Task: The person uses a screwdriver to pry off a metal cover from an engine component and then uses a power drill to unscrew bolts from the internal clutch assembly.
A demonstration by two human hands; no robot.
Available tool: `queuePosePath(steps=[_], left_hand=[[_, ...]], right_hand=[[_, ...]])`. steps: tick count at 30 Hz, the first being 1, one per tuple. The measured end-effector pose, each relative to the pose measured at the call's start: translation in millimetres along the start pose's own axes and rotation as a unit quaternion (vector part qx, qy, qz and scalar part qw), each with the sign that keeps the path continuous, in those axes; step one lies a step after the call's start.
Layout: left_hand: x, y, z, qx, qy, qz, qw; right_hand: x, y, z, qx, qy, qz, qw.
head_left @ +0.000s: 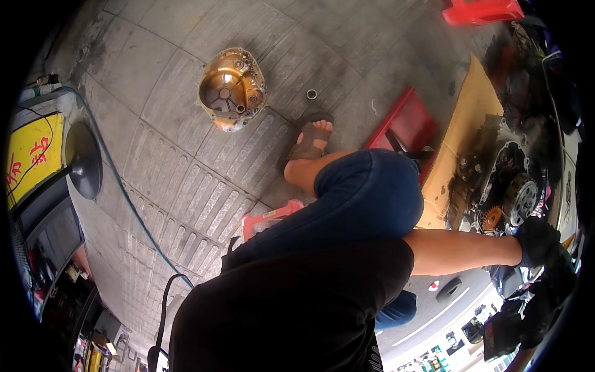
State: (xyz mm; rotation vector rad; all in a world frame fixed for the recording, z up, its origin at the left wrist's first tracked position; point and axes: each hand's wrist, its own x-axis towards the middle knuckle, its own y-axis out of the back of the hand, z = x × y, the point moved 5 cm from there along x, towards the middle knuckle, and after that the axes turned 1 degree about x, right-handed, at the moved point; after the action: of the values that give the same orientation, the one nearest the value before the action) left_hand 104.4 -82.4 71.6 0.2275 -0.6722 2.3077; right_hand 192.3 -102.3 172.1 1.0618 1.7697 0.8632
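Note:
My left arm reaches toward the right edge of the head view. My left hand (537, 240), in a black glove, is beside the open engine (496, 186) with its exposed gears and round clutch basket (519, 198). Its fingers merge with dark parts, so any grip is hidden. Lower down, my right hand (534, 325), also in a black glove, is near the dim rim. A dark boxy object (502, 335) is next to it; whether the hand touches it I cannot make out. An orange-brown gear (493, 217) shows on the engine, close to my left forearm.
A gold-coloured engine cover (226, 90) lies open side up on the tiled floor, near a small metal ring (312, 94). Cardboard (462, 136) and a red tray (409, 118) lie beside the engine. A hose (133, 214) crosses the left. A red stool (480, 11) stands top right.

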Motion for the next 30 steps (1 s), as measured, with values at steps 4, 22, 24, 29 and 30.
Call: queuePosePath(steps=[4,22,24,29,30], left_hand=[[5.3,10.3,5.2,-0.014,-0.013,-0.059,0.998],[1.4,-4.0,16.9,0.032,-0.114,-0.144,0.983],[0.7,-3.8,16.1,0.011,-0.135,-0.129,0.982],[5.0,9.0,13.3,-0.013,-0.101,-0.112,0.989],[6.3,13.6,14.8,-0.04,-0.096,-0.101,0.989]], right_hand=[[-2.4,6.7,5.7,0.016,-0.012,0.008,1.0],[-57.7,32.8,-10.5,0.017,-0.044,0.065,0.997],[-56.1,32.1,-9.3,-0.023,-0.04,0.069,0.997],[-52.7,27.3,-25.0,-0.02,-0.006,0.044,0.999],[-53.2,27.9,-28.2,-0.027,0.001,0.043,0.999]])
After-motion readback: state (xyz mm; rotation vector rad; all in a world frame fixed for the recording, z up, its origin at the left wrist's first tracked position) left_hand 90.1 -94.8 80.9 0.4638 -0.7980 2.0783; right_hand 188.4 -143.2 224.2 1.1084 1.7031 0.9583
